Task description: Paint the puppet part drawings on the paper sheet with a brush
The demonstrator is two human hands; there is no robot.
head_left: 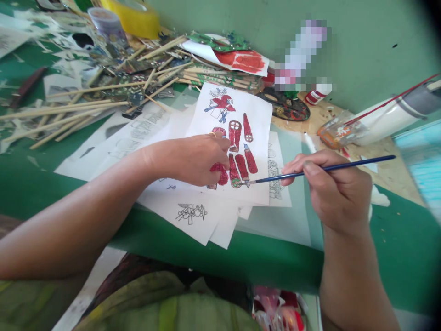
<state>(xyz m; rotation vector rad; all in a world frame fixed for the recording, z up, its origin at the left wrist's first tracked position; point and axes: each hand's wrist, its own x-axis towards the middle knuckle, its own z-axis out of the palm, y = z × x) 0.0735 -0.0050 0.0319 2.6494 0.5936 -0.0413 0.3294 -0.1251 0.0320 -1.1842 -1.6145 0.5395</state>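
My right hand grips a thin blue paintbrush in a pen hold. The brush tip meets a white paper beside a round end with a touch of green on it. Several long shapes on this sheet are painted dark red, with a small red-and-blue figure above them. Over the sheet's left part lies my left hand, its fingers apart and bent against the paper; it covers some of the red shapes. Other printed sheets with line drawings stick out underneath.
Wooden sticks and paper scraps pile up at the left and back. A yellow tape roll and a plastic cup stand behind. At right back are a dark paint-stained palette, a small red-and-white bottle and an orange-stained jar.
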